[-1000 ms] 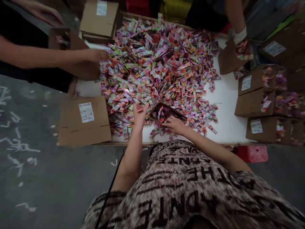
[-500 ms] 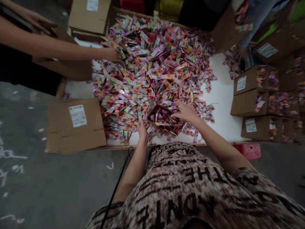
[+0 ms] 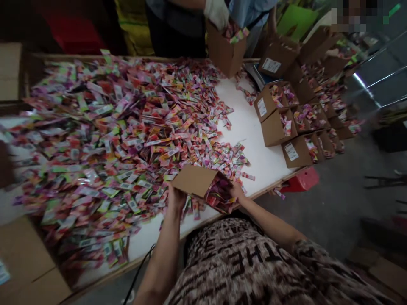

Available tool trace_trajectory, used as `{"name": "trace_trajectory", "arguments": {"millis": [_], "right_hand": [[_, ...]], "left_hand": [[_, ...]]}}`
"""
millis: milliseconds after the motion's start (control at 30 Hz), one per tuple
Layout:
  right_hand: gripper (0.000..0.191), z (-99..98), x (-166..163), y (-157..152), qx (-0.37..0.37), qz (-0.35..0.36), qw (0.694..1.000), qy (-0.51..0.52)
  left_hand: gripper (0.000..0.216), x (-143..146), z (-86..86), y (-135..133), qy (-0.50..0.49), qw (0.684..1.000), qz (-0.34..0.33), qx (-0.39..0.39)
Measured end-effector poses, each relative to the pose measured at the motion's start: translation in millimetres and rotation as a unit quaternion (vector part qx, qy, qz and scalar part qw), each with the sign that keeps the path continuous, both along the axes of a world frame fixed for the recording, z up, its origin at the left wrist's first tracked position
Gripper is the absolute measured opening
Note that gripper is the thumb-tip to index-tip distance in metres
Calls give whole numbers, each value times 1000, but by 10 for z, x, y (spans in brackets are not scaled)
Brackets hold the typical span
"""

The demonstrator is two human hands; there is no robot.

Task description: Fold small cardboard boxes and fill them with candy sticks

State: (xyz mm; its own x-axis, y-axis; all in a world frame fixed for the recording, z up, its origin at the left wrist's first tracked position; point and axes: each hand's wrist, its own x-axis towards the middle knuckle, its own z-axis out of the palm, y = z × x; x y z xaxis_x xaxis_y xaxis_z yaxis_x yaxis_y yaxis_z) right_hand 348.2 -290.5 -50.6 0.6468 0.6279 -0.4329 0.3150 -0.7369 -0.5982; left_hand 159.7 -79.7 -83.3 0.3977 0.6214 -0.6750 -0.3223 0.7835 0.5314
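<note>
A small cardboard box (image 3: 193, 181), tilted so its open end faces right, is held between my two hands near the table's front edge. Shiny, colourful packets (image 3: 219, 190) fill its opening. My left hand (image 3: 176, 197) grips the closed left end. At the open end, my right hand (image 3: 235, 194) is pressed against the box and packets, its fingers partly hidden. Beyond the box spreads a large heap of small pink, orange and green packets (image 3: 127, 127) on the white tabletop (image 3: 244, 131).
Packet-filled boxes (image 3: 276, 127) stand in rows at the right. Across the table, a co-worker's gloved hand (image 3: 218, 15) touches another filled box (image 3: 225, 51). A large carton (image 3: 28, 258) sits at the lower left. Below the right edge is a red stool (image 3: 300, 180).
My view has swung right. The box, earlier upright with its opening towards me, is now tipped with its opening to the right. My right hand has gone from open above it to its open end.
</note>
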Motion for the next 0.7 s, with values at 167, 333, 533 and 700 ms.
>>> {"name": "trace_trajectory", "arguments": {"millis": [167, 333, 533, 700], "right_hand": [[35, 386, 1337, -391, 2, -141, 988, -54], [31, 745, 3018, -169, -85, -186, 970, -135], [39, 510, 4149, 654, -94, -222, 965, -104], [44, 590, 4539, 142, 57, -192, 963, -181]], "left_hand": [[65, 1578, 346, -129, -27, 975, -207, 77], [54, 2442, 121, -867, 157, 808, -453, 343], [76, 1867, -435, -1374, 300, 343, -722, 520], [64, 1538, -422, -842, 428, 283, -695, 503]]}}
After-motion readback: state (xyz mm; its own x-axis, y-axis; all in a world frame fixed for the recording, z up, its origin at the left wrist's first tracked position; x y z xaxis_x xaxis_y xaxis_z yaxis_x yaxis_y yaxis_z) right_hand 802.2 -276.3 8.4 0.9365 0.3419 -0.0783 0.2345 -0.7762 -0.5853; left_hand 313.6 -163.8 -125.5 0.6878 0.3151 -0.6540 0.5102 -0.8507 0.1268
